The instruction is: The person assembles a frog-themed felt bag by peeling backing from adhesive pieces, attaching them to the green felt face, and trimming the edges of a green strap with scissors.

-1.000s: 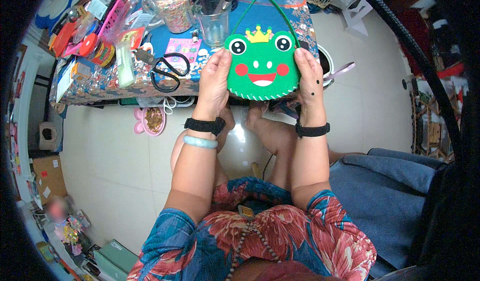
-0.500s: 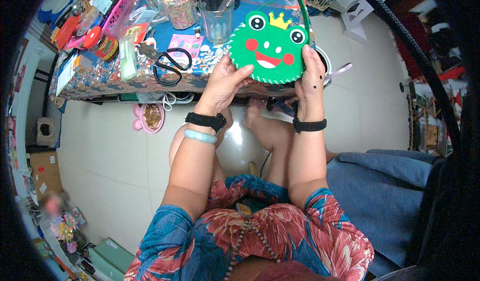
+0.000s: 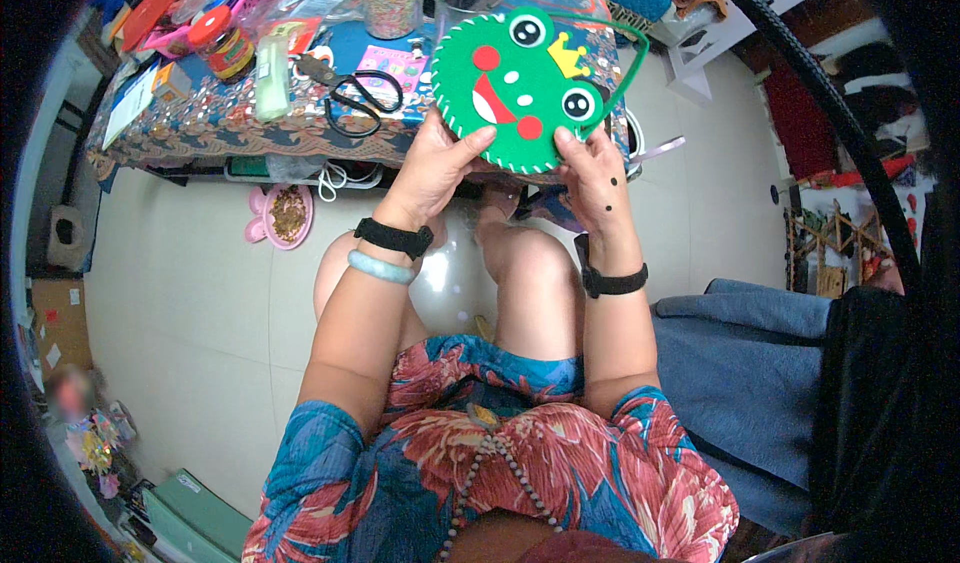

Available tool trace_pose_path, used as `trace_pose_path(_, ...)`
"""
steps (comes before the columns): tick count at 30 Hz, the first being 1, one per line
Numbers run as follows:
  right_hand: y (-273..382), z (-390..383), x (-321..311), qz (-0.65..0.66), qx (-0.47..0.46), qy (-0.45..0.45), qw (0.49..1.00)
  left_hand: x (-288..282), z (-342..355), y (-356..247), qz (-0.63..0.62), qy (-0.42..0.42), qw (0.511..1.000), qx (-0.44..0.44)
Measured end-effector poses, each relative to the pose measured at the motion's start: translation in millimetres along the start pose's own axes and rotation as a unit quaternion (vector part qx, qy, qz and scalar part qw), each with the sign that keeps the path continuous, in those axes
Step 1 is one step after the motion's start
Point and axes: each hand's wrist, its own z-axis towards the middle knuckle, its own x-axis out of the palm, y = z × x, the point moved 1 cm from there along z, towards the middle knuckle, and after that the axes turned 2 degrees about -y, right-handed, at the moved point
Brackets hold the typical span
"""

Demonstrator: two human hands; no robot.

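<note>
A green felt frog bag [image 3: 510, 113] with white stitching along its edge, red cheeks, a red mouth and a yellow crown is held up over the table's near edge. It is tilted, its green strap handle [image 3: 634, 61] looping off to the upper right. My left hand [image 3: 443, 158] grips the lower left edge, thumb on the front. At the lower right edge, my right hand [image 3: 592, 175] pinches the bag between thumb and fingers. The fingers behind the felt are hidden. Left of the bag, black-handled scissors [image 3: 362, 103] lie on the table.
The patterned tablecloth [image 3: 240, 123] carries a red-lidded jar [image 3: 222, 45], a pink card [image 3: 392, 67], a clear tub of coloured bits [image 3: 392, 1] and a clear cup [image 3: 462, 1] partly behind the bag. On the floor stands a pink bowl [image 3: 290, 215] of brown pellets. Blue denim [image 3: 740, 373] lies at my right.
The frog bag has turned clockwise and shifted slightly left. My right hand has moved from its right side down to the lower right edge. My left hand keeps its hold.
</note>
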Motion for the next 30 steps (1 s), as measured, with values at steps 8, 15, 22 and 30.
trace_pose_path(8,-12,5,22,0.034,0.065,0.109,0.991,-35,-20,-34,-0.008,-0.036,0.999,0.036)
trace_pose_path(15,-53,73,84,-0.341,-0.117,0.072,0.930,-93,-38,-94,-0.022,-0.211,0.947,0.242)
trace_pose_path(22,-127,120,149,-0.513,-0.336,0.123,0.780,-112,-37,-100,0.010,-0.282,0.912,0.297)
trace_pose_path(30,-139,150,150,-0.579,-0.261,0.189,0.749,-129,-38,-99,0.062,-0.314,0.902,0.289)
